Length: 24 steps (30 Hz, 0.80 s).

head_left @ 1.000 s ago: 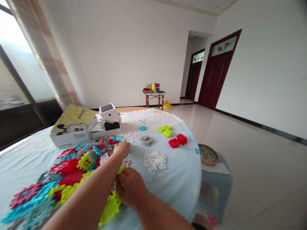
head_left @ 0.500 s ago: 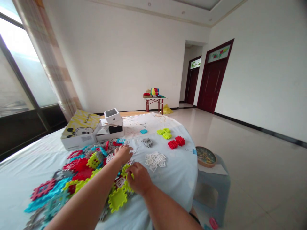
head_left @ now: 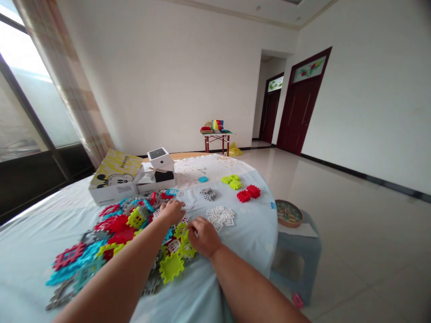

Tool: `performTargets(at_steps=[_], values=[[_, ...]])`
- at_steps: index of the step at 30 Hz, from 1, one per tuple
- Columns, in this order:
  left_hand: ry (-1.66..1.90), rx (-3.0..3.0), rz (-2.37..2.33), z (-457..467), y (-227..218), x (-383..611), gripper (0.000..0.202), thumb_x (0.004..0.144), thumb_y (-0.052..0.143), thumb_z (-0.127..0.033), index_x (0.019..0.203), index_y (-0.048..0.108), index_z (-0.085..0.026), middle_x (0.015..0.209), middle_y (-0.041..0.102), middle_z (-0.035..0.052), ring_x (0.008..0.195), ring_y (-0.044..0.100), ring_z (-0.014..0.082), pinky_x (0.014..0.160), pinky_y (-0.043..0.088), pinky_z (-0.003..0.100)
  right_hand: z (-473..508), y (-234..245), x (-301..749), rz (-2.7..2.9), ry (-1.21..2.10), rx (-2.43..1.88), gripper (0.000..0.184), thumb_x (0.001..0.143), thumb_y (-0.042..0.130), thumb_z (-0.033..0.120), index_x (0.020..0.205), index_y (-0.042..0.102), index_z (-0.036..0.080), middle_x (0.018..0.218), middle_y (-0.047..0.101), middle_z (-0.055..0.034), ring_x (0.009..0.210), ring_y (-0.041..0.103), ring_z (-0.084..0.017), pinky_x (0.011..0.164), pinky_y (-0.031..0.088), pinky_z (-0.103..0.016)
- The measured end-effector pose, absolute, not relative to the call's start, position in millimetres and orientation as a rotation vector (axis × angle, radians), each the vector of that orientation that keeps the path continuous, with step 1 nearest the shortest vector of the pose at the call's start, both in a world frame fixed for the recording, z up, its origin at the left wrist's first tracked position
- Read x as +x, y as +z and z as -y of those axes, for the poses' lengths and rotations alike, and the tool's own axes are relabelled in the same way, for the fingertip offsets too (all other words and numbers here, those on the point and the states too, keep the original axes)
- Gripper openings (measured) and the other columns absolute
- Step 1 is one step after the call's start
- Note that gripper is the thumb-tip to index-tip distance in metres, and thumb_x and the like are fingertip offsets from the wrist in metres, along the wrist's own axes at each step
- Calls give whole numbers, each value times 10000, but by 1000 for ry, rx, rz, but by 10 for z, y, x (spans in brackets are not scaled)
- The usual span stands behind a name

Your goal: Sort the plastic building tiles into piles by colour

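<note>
My left hand lies over the far right part of a heap of plastic interlocking pieces, fingers stretched forward and slightly apart. Small white lattice pieces lie by its fingertips. My right hand is at the heap's right edge, its fingers curled in beside yellow-green notched pieces; whatever is between them is hidden. A yellow-green square piece lies at the near edge of the heap. Beyond my right hand is a separate group of white lattice pieces. Red pieces fill the heap's middle.
Farther back on the cloth-covered table are small groups of grey, yellow-green and red pieces, plus one blue piece. Boxes stand at the back left. A blue stool bears a round tray.
The view has tilted a little downward and shifted. My right hand has moved slightly forward and right along the heap's edge; my left hand has shifted slightly left over the heap.
</note>
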<state>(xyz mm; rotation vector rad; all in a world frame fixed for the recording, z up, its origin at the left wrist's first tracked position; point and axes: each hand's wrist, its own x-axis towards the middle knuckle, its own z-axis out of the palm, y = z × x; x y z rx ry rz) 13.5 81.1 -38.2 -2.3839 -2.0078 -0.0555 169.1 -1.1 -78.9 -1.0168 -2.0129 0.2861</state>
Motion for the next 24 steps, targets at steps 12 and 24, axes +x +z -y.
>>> performTargets(at_steps=[12, 24], values=[[-7, -2430, 1935, -1104, -670, 324, 392, 816, 505, -344, 1171, 494, -178, 1244, 478, 99, 1128, 458, 235, 948, 381, 496, -37, -886, 1605, 2070, 372, -1047, 180, 750, 485, 121, 840, 622, 194, 802, 609, -24, 784, 570, -138, 728, 428, -226], [14, -2468, 1987, -1205, -517, 353, 332, 780, 554, -344, 1056, 568, -161, 1130, 555, 78, 1133, 446, 242, 995, 275, 539, -63, -859, 1580, 2063, 461, -1112, 185, 761, 483, 131, 846, 632, 200, 842, 638, -25, 809, 584, -138, 743, 427, -224]])
